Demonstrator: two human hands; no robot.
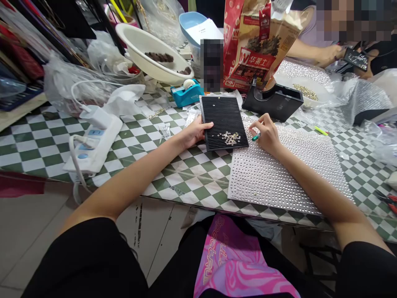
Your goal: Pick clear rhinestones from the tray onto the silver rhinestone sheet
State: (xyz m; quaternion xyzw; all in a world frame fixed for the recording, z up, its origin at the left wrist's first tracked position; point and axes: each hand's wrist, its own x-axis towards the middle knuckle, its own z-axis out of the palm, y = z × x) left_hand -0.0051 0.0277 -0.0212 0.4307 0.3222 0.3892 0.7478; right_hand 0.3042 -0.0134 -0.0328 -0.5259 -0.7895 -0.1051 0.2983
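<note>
Rhinestones lie just left of my right hand, pinched on a green pen; my left hand grips the black tray.

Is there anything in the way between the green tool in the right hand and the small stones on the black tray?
Nothing visible stands in the way. The green tool in the right hand is just off the right edge of the black ridged tray, and only bare tray lies before the rhinestones.
</note>
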